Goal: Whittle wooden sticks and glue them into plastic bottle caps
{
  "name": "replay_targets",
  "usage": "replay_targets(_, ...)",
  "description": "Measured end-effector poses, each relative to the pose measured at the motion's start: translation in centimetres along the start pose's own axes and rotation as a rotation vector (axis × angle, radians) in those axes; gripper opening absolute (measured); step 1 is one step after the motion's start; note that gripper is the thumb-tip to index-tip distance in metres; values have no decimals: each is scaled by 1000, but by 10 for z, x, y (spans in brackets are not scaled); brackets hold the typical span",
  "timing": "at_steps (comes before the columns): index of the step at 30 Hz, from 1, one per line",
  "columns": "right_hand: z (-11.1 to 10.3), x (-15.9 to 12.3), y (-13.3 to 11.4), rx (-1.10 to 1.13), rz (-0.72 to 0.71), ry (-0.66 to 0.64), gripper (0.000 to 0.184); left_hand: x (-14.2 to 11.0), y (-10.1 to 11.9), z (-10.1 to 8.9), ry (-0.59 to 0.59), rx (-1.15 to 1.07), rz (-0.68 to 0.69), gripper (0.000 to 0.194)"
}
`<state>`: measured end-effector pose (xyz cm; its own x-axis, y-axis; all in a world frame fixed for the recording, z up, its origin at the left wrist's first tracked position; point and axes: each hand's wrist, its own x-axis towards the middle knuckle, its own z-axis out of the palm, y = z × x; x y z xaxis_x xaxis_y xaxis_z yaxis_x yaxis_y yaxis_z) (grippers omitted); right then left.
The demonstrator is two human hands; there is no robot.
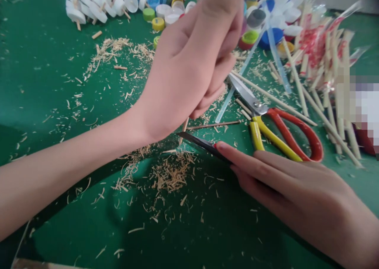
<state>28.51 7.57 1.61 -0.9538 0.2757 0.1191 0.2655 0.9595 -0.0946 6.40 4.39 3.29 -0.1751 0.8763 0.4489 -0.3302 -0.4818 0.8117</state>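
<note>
Left hand (189, 64) wraps the stick (185, 125) — its lower end pokes out at the tip of the knife (201, 143) held in my right hand (296, 190). I'd expect light, stiff, dry wood, splinter-prone when thin — best gripped mid-length, clear of the knife.

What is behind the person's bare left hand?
Behind the left hand, colourful round plastic caps and pale thin shavings show at its edges; whatever the hand itself covers cannot be seen.

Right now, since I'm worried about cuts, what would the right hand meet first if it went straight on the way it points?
Led by its knife, the right hand would probably meet the stick jutting from under the left hand; depth is unclear.
</note>
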Motion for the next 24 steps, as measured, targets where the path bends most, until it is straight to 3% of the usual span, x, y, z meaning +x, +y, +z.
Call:
replay_targets(3, 1, 1, 0, 41, -29, -25, 43, 2, 2, 3, -12, -49, -63, 58)
replay_targets(6, 4, 1, 0, 86, -40, -20, 43, 4, 3, 4, 51, 36, -151, 73)
replay_targets(8, 6, 0, -1, 97, -17, 22, 44, 3, 4, 2, 53, 73, -170, 71)
replay_targets(10, 7, 0, -2, 78, 7, 60, 45, 2, 4, 1, 21, 59, -165, 61)
replay_targets(17, 6, 0, -1, 35, -24, 20, 45, 1, 0, 0, 31, -56, -54, 60)
replay_targets(20, 6, -2, -2, 23, 19, 33, 48, 1, -1, 0, 26, 43, -26, 61)
replay_targets(24, 5, -2, -3, 9, -29, -13, 47, 4, -1, 4, 55, 172, -73, 60)
